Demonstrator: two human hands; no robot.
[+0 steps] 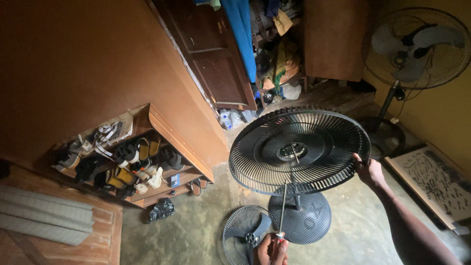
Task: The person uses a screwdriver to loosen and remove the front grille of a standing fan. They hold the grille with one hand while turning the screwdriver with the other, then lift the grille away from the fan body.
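A black fan guard (255,162) sits tilted on a short stand above its round base (309,223), with the motor shaft (294,151) bare at its middle. My right hand (369,171) grips the guard's right rim. My left hand (271,249), low in the view, is shut on a screwdriver (283,206) with a red and clear handle. Its shaft points up to the guard's lower rim. A second grille (235,221) lies on the floor beside my left hand, with the fan's blades resting on it.
A wooden shoe rack (169,135) full of shoes stands at the left wall, with a black bag (161,208) in front of it. Behind the fan is an open wardrobe (216,64) with clothes. Another standing fan (417,46) and a patterned board (436,181) are at the right.
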